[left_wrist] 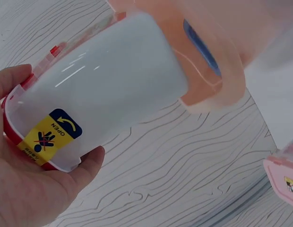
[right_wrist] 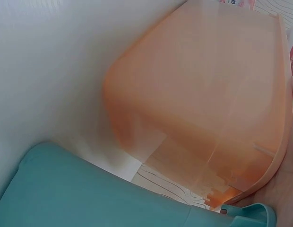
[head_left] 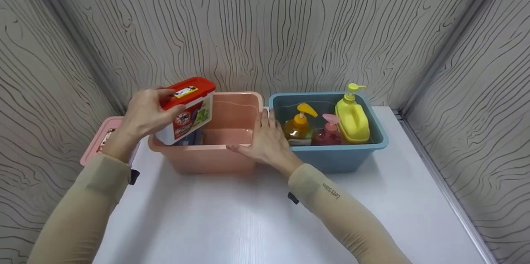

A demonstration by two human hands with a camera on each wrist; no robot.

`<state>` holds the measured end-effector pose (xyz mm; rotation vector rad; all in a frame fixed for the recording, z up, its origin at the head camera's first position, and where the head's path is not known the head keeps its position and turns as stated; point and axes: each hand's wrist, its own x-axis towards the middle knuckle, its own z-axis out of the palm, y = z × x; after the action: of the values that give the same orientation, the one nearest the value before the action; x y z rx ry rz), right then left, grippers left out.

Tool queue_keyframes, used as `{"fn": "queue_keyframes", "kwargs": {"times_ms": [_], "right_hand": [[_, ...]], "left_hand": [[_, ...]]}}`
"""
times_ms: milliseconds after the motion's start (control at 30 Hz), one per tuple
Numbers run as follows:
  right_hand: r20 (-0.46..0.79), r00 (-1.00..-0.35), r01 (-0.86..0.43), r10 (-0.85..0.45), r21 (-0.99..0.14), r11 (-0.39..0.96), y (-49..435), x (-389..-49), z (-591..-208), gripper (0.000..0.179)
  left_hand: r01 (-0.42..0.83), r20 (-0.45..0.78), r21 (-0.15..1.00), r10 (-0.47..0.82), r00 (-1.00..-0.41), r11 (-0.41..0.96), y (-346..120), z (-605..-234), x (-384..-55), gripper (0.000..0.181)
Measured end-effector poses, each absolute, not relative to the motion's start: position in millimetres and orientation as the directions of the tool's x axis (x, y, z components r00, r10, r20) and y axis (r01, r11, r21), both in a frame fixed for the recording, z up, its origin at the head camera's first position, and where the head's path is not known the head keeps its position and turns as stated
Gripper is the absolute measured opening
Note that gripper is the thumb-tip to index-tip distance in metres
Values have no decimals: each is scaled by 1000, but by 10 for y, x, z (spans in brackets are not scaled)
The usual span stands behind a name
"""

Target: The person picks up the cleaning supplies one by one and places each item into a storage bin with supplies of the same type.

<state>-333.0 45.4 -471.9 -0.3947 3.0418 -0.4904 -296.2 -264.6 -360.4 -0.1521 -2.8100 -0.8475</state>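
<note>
The left hand has its thumb and fingers bent around the lidded end of a white plastic box with a red lid, so there is no gap between hand and box. The box is at the left end of the peach rectangular plastic bin; it is tilted, and its long axis runs from the hand down toward this bin's opening. Whether its bottom is below the bin's rim, I cannot tell surely. The right hand is farther from the box: its fingers lie straight upon the bin's right end, the thumb spread along the near rim, gripping nothing.
</note>
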Motion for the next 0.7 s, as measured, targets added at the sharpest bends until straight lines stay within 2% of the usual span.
{"fn": "queue_keyframes", "kwargs": {"times_ms": [300, 700], "right_hand": [[-3, -970, -230, -243, -314, 921, 444, -3317, -4725, 142], [-20, -968, -228, -248, -331, 916, 451, -3316, -4724, 143]], "left_hand": [[144, 178, 581, 48, -983, 801, -2444, -3811, -3143, 67], [218, 179, 542, 143, -973, 812, -2323, -4014, -3332, 64]]}}
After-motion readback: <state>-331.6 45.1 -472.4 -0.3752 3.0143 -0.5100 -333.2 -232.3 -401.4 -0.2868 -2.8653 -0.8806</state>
